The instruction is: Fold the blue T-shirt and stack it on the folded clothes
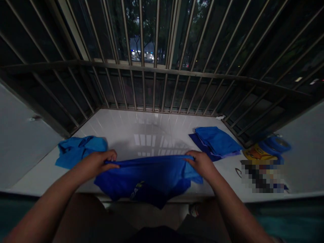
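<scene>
A dark blue garment [152, 179] with small pale lettering is stretched between my hands, its lower part hanging over the front edge of the white sill. My left hand [105, 160] pinches its upper left corner. At the upper right corner my right hand [198, 162] grips the cloth, and a lighter blue part hangs beneath it. Behind my left wrist lies a crumpled light blue cloth [73, 150]. On the right, a folded bright blue cloth [217, 140] rests on darker blue and purple cloth [202, 145].
The white sill [157, 131] runs back to metal window bars [162, 72]. Near the right wall [301, 148] stand a blue and yellow container [262, 152] and pixelated items [263, 177]. My legs are below the front edge.
</scene>
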{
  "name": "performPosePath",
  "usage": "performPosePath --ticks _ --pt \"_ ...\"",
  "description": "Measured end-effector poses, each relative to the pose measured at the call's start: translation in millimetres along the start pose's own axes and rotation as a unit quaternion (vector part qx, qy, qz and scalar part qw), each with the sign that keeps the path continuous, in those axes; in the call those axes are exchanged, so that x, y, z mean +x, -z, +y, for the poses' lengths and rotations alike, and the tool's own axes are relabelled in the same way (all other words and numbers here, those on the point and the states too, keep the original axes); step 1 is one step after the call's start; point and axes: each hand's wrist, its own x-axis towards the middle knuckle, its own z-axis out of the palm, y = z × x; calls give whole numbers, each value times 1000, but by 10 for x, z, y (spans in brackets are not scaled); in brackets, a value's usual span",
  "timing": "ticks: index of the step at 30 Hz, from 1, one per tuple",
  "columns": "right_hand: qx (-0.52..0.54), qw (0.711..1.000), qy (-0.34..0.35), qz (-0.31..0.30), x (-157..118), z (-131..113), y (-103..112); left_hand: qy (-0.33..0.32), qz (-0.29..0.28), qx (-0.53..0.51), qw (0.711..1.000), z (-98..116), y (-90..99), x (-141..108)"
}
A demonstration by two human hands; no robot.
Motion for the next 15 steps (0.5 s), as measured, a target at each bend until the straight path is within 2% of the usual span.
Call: performPosePath --ticks 1,3,6,8,9,11,13,15 --pt "-39 998 4 39 123 -25 152 -11 -9 21 1000 0 163 152" --pt "-89 988 -14 123 296 -116 505 -40 37 90 994 58 525 395" --pt "-174 945 -18 276 298 -286 978 -81 189 197 959 256 1006 519" --pt "-207 922 8 327 160 -355 1117 -77 279 243 926 374 1148 484" --pt "-212 921 21 326 73 -366 1113 -72 307 254 914 397 1141 459" --pt "-205 943 35 261 -105 -347 977 -72 318 255 911 339 958 436" --pt "-165 978 27 125 -276 -321 748 -78 272 232 931 146 579 462" --pt "-91 995 17 -29 -449 -350 551 -62 186 188 962 -121 75 509"
